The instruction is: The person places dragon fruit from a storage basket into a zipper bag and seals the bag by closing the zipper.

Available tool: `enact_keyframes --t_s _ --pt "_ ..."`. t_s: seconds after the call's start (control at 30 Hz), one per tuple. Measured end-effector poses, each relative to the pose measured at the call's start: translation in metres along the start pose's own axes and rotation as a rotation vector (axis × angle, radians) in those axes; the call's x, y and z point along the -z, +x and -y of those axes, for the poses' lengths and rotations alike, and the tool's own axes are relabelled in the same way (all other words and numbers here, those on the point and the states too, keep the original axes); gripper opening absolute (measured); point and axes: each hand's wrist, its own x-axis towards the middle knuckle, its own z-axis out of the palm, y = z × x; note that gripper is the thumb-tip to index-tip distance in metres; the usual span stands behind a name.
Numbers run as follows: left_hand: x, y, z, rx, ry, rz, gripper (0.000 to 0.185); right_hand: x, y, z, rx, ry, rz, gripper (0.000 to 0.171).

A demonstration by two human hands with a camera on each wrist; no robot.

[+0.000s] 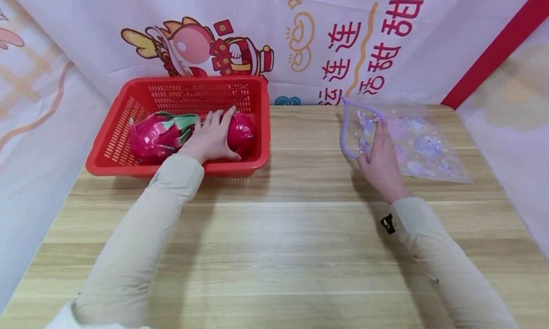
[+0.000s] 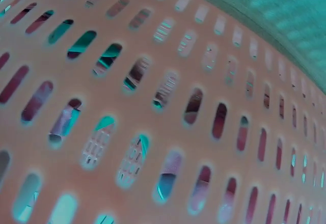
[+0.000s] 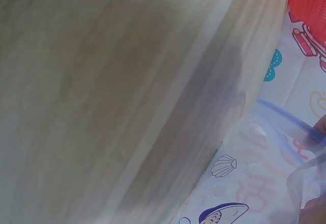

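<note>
My left hand (image 1: pixel 210 140) reaches into a red plastic basket (image 1: pixel 262 164), over the right-hand dragon fruit (image 1: pixel 241 132). Its fingers are spread across the top of that fruit, the thumb on the near side. To the left lies another dragon fruit (image 1: pixel 152 137), pink with green-tipped scales. My right hand (image 1: pixel 383 162) pinches a clear printed zip bag (image 1: pixel 429 150) near its purple-edged mouth, which gapes toward the left. In the right wrist view, parts of the fingers show at the right edge beside the bag (image 3: pixel 260 132).
The basket wall (image 2: pixel 168 122) fills the left wrist view, its slots showing bits of fruit behind. Below everything is a wood-grain table (image 1: pixel 291 243). A printed white cloth (image 1: pixel 300 43) hangs behind the table, and cloth also borders both sides.
</note>
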Motion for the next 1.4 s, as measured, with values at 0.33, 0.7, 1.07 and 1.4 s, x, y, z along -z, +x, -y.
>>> enact_keyframes --t_s 0.33,0.7,1.07,1.4 --pt "-0.004 -0.003 -0.008 0.054 -0.072 -0.064 0.114 -0.001 -0.001 0.001 0.004 0.016 -0.019 0.086" --pt "-0.002 -0.004 -0.005 0.072 -0.149 -0.039 0.118 -0.001 -0.001 0.003 -0.004 0.015 -0.018 0.086" --pt "0.002 -0.004 0.001 0.05 -0.082 -0.007 0.115 -0.002 -0.001 0.002 -0.001 0.017 -0.003 0.087" --pt "-0.003 -0.004 0.007 0.061 -0.064 -0.071 0.11 -0.003 -0.001 -0.001 0.002 0.009 -0.012 0.088"
